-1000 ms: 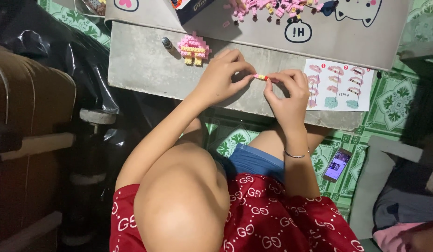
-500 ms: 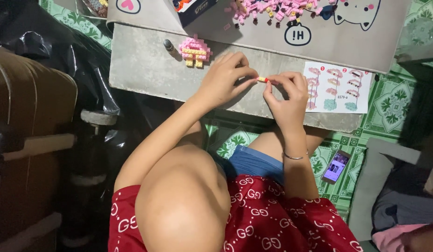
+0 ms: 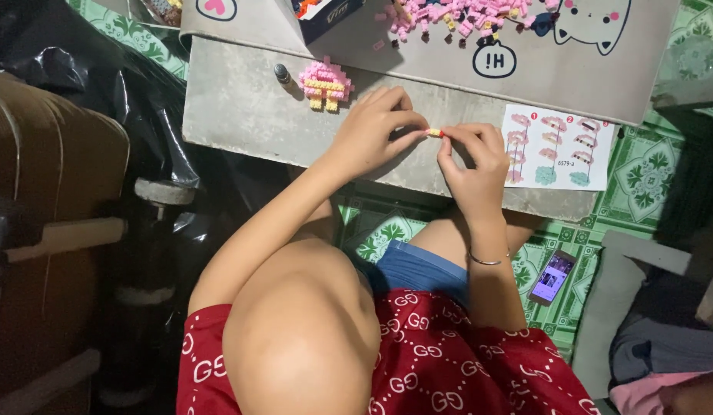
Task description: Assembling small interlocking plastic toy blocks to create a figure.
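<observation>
Left hand (image 3: 372, 134) and right hand (image 3: 473, 157) meet above the grey worktop (image 3: 241, 115), each with fingertips pinched shut on opposite ends of a tiny building-block piece (image 3: 434, 132), yellow on the left and orange-red on the right. The piece is held just over the worktop's middle strip, between the two hands, clear of the surface as far as the view shows. The remaining fingers of both hands are curled loosely inward. A thin bangle (image 3: 487, 261) circles the right wrist.

Left of the hands, a partly built pink-and-yellow block figure (image 3: 324, 82) lies flat on the worktop, with a small dark cap-like object (image 3: 282, 74) just beside it. Bare worktop lies between this figure and the left hand, and more runs along the near edge below both hands. To the right, a printed instruction sheet (image 3: 558, 146) lies close to the right hand, its lower edge near the worktop's front edge.

Farther back, a light mat with a cartoon cat print (image 3: 525, 84) overlaps the worktop's rear portion; loose pink blocks (image 3: 456, 15) are scattered across it, and a dark box (image 3: 322, 11) sits at its left end.

Beyond the near edge, a smartphone (image 3: 552, 277) with its screen lit rests on the green patterned floor (image 3: 648, 169), beside the person's knee. A brown suitcase (image 3: 41, 230) stands well apart at far left.
</observation>
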